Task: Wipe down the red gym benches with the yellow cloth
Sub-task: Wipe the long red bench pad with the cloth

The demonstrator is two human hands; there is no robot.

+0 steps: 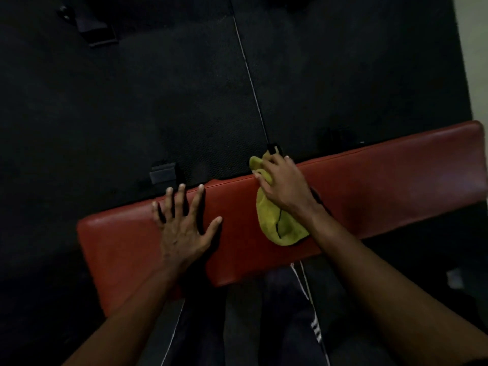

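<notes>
A long red padded gym bench (383, 180) runs across the view from lower left to upper right. My left hand (182, 225) rests flat on its left part, fingers spread and straight. The yellow cloth (277, 225) lies across the bench's middle, from the far edge toward me. My right hand (282, 183) lies on top of the cloth at the bench's far edge, fingers curled over it and holding it against the pad. Part of the cloth is hidden under that hand.
Dark rubber floor mats (158, 101) with a seam line surround the bench. A black bench foot (163, 173) sticks out beyond the far edge, and a black fitting (89, 25) lies at the top left. My legs in dark trousers (264, 326) stand against the near side. A pale wall (478, 62) borders the right.
</notes>
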